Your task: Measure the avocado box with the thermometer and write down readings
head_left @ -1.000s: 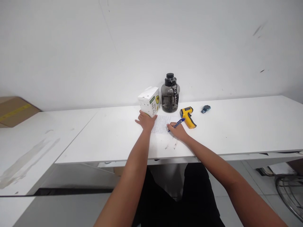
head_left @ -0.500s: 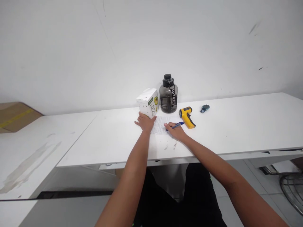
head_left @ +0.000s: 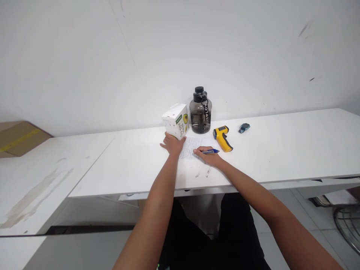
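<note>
My left hand (head_left: pixel 172 144) rests with fingers spread against the lower front of a white carton (head_left: pixel 174 122) printed "Super Meal" with avocado pictures. Its thumb lies at the left part of a sheet of handwritten paper (head_left: pixel 191 146). Whether the palm presses on the sheet is hidden. A blue pen (head_left: pixel 210 151) is pinched in my right hand (head_left: pixel 207 154), which sits on the lower right of the sheet. The pen's tip is hidden by the fingers.
Behind the paper stands a dark translucent jug (head_left: pixel 200 112). To the right lie a yellow infrared thermometer (head_left: pixel 223 138) and a small teal object (head_left: pixel 244 128). At far left sits a cardboard box (head_left: pixel 21 138) on the white table (head_left: pixel 135 165), which backs onto a wall.
My right hand has shifted slightly left, and the pen now lies flatter. My left hand stays at the carton. The view has moved a little.
</note>
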The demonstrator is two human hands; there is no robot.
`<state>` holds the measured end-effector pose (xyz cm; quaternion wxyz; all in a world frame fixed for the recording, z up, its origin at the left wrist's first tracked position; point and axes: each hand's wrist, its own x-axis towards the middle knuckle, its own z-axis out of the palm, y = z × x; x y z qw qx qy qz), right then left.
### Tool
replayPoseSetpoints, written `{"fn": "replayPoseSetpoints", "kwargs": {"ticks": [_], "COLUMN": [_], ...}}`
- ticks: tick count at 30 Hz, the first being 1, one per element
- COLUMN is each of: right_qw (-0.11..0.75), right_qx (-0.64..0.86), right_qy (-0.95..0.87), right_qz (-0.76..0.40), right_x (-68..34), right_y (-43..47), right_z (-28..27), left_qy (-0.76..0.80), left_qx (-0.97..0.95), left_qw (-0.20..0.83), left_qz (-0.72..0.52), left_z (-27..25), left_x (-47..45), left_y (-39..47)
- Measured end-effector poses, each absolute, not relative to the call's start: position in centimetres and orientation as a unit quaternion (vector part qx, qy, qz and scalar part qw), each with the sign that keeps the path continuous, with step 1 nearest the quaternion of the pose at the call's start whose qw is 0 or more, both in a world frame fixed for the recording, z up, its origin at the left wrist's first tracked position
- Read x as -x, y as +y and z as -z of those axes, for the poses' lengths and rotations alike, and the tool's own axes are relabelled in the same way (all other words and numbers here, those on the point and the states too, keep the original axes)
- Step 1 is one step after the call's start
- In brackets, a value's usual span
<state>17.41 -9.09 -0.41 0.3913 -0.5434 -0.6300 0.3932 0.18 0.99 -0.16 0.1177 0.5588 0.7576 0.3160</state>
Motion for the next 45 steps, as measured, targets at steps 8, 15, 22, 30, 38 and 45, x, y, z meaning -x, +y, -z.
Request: {"fn": "replayPoseSetpoints", "kwargs": {"ticks": [8,15,22,30,38,45], "right_qw": [0.351,0.305,0.474,0.423,0.453,0.423], "right_qx": [0.484,0.422,0.570,0.685,0.648,0.665], "right_qy": [-0.640,-0.654,-0.591,-0.573,-0.576,-0.582], "right_qz": [-0.483,-0.549,-0.317,-0.152,-0.209,-0.199], "right_x": [-18.9,-18.5,-19.6,-20.9,-20.5,-20.2], "right_y": [-8.8,-9.4,-8.3,-7.2,-6.6,-5.8], "right_z": [-0.3,-0.7,-0.5,0.4,1.0,1.5], "left_qy": [0.742,0.739,0.741,0.734,0.717,0.640], "left_qx": [-0.541,-0.546,-0.548,-0.543,-0.514,-0.434], "left_qw": [0.161,0.166,0.156,0.169,0.200,0.311], "left_qz": [-0.362,-0.358,-0.355,-0.371,-0.426,-0.552], "left_z": [0.1,-0.3,0.0,0.4,0.5,1.3], "left_x": [0.5,0.4,0.5,0.8,1.4,1.6], "left_y": [1.4,0.9,1.2,1.5,1.7,2.0]}}
